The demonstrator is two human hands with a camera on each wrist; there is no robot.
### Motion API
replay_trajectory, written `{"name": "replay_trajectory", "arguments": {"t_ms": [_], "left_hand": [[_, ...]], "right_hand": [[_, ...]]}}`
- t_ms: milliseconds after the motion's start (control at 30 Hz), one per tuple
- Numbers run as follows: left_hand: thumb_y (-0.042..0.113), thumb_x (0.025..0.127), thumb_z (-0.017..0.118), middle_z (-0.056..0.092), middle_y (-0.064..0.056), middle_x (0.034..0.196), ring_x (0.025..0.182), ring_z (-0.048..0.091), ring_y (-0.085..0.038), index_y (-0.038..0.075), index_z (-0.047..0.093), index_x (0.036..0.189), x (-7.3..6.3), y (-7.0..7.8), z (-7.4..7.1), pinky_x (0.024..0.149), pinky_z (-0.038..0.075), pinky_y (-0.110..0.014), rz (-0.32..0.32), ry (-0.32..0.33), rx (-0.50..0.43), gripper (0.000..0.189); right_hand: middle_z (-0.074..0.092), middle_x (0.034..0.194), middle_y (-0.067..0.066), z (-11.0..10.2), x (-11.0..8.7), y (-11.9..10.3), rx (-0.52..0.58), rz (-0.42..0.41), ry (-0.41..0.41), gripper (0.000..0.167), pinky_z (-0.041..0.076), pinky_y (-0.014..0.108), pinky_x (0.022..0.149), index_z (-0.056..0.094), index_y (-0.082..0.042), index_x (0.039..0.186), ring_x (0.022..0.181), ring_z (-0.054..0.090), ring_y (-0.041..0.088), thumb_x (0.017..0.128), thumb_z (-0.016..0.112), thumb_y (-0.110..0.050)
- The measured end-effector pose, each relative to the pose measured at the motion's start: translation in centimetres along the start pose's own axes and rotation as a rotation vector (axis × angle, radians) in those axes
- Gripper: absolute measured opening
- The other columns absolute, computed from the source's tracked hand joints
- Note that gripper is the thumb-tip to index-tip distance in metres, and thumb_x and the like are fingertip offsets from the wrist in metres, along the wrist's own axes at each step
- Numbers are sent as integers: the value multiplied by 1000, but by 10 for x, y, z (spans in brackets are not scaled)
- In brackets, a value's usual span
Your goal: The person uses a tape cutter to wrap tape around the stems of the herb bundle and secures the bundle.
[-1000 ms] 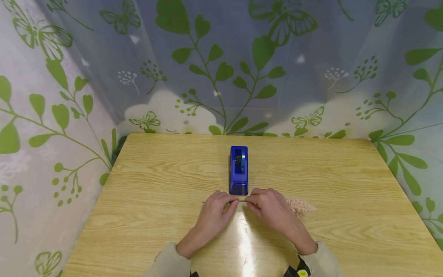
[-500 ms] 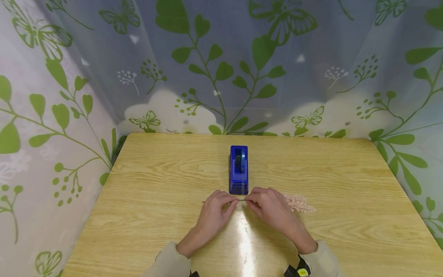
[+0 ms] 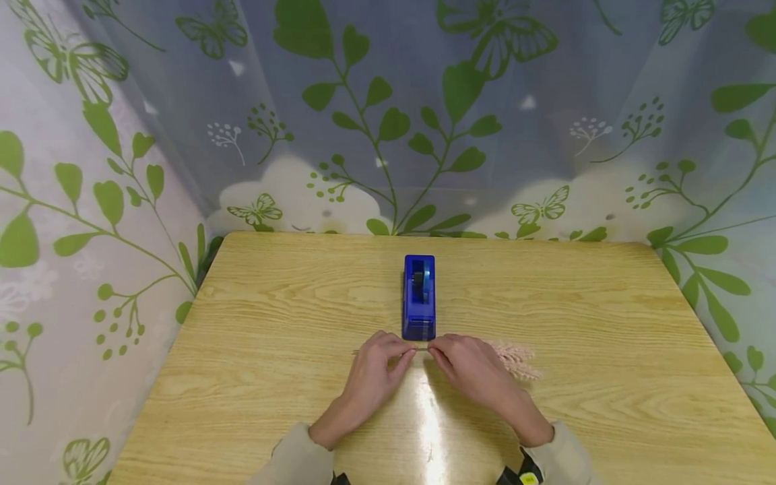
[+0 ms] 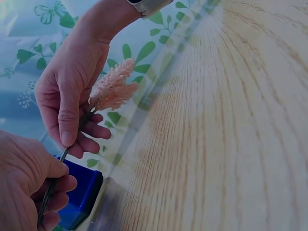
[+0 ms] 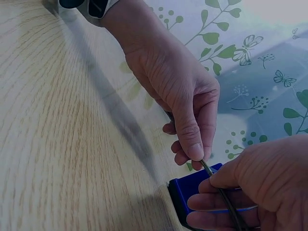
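Nearest the person, 2 beige sleeves [image 3: 300,455] reach in from the bottom of the head view, and a black wrist-worn device [image 3: 529,478] with a yellow patch sits at the right cuff. Ahead of them the left hand [image 3: 376,374] and the right hand [image 3: 475,367] meet near the middle of the worktop [image 3: 273,323], their fingertips close but apart. The left hand pinches a thin, dark green stem [image 3: 422,349] between thumb and index finger, while its other fingers are loosely bent below. The right hand pinches the same stem between its thumb and fingers, its remaining fingers also bent, as the left wrist view shows. A short bare length of stem shows between the 2 grips, and its thin tail pokes out past the left hand's outer side. The stem runs roughly crosswise; whether it touches the wood, I cannot tell. At its other end, just beyond the right hand, a pale pink feathery plume [image 3: 515,362] splits into at least 2 tufts. Directly beyond the gap between the hands stands a blue tape dispenser [image 3: 419,311], its long side pointing away from the person and its near end just beside the stem. Farther back, past the worktop's rear edge, hangs a blue-grey curtain [image 3: 418,40] printed with green leaves and butterflies.
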State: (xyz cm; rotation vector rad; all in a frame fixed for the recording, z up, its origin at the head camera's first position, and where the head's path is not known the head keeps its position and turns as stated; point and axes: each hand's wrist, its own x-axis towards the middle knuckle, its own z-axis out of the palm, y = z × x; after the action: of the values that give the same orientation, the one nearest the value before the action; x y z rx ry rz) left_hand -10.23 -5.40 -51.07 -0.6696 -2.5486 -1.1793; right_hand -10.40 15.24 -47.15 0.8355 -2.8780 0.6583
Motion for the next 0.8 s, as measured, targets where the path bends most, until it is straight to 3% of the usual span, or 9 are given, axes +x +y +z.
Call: {"name": "replay_trajectory", "arguments": {"t_ms": [333,800], "left_hand": [[11,93,80,74,1,90,85,63,-13,11,83,99,1,1,0,71,53,-25,-33,-10,15,7],[12,94,79,61,2,93,87,54,-14,8,83,101,1,2,-2,71,47,-26,-64,-2,-34,8]], "right_hand": [[67,75,-6,2,0,0,7,11,36,7,41,18,52,78,-7,95,58,46,2,98,71,-7],[68,74,-3,4,1,1,55,-16,81,6,42,17,52,79,-5,93,57,46,0,94,74,-2]]}}
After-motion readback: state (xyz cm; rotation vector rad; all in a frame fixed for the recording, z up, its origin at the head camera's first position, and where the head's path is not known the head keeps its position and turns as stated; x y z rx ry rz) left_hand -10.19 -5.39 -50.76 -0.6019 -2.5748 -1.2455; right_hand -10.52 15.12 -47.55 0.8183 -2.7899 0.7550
